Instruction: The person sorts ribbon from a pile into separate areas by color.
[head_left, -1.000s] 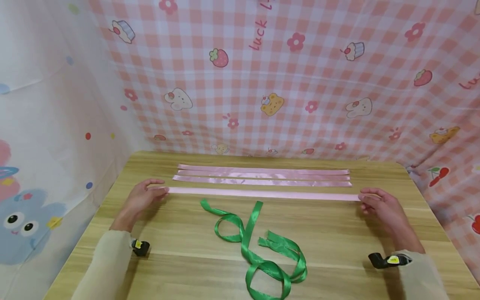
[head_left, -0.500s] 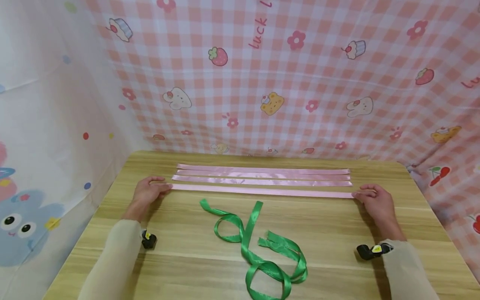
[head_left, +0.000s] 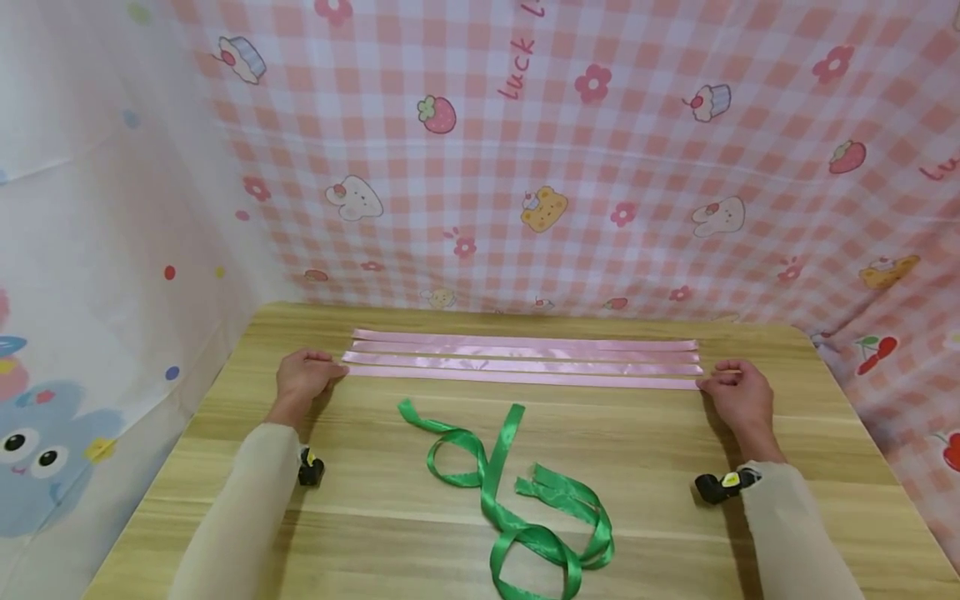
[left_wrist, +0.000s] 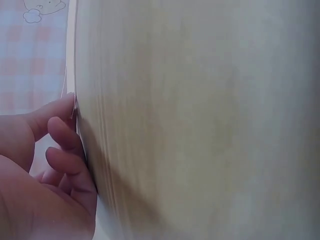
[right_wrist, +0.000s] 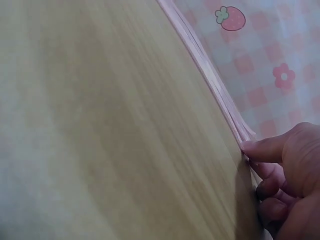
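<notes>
A pale pink ribbon (head_left: 525, 378) stretches straight across the wooden table, at the front of a row of pink ribbon strips (head_left: 525, 364). My left hand (head_left: 303, 382) pinches its left end. At its right end, my right hand (head_left: 741, 398) has the tip between thumb and index finger. Close up, the right wrist view has the thumb of the right hand (right_wrist: 295, 175) on the ribbon end, right beside the other strips. In the left wrist view, the left hand (left_wrist: 45, 160) is at the ribbon's end, with the strip seen nearly edge-on.
A long green ribbon (head_left: 491, 483) lies in loose loops on the table (head_left: 375, 542), nearer to me than the pink strips. Behind the table's far edge hangs a pink checked cloth (head_left: 480, 167). White dotted cloth (head_left: 97, 250) hangs at the left.
Both hands have carried the pink ribbon away from me, up close to the other strips. They have also come slightly nearer each other. The green ribbon stays put.
</notes>
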